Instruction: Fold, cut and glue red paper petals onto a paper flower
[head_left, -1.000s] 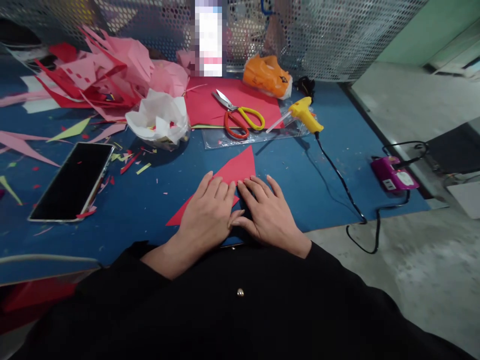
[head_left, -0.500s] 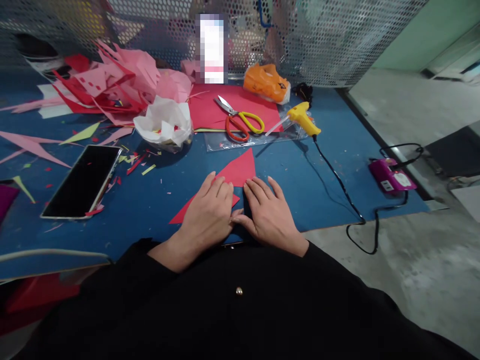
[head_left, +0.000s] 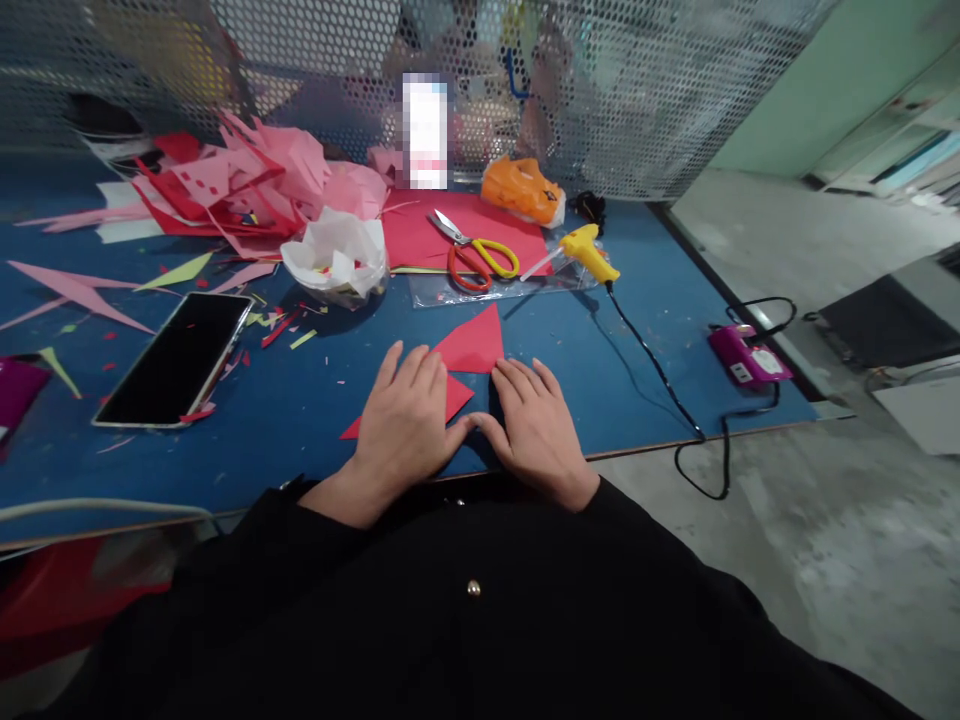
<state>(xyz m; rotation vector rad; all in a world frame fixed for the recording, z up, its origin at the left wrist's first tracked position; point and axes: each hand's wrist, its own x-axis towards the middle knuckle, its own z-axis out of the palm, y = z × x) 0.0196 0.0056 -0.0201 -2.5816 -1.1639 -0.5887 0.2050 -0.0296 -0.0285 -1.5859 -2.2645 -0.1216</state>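
Note:
A folded piece of red paper (head_left: 476, 342) lies flat near the table's front edge, with a pointed part toward the back and a flap showing between my hands. Palm down across its left part, my left hand (head_left: 401, 425) has its fingers stretched out and covers some of the paper. My right hand (head_left: 540, 430) lies flat with fingers extended, its fingertips at the paper's right edge. The two thumbs meet, or nearly meet, in front of the flap.
Scissors (head_left: 471, 255) rest on red sheets (head_left: 420, 225) behind the paper. A yellow glue gun (head_left: 591, 252) trails a cord to a purple power block (head_left: 748, 355). To the left are a phone (head_left: 176, 360), a scrap-filled white bag (head_left: 337, 255) and pink paper scraps (head_left: 277, 165).
My left hand has slid slightly left over the red paper, its fingers a little more spread, and more of the flap shows. My right hand stays by the right edge. The camera view has shifted.

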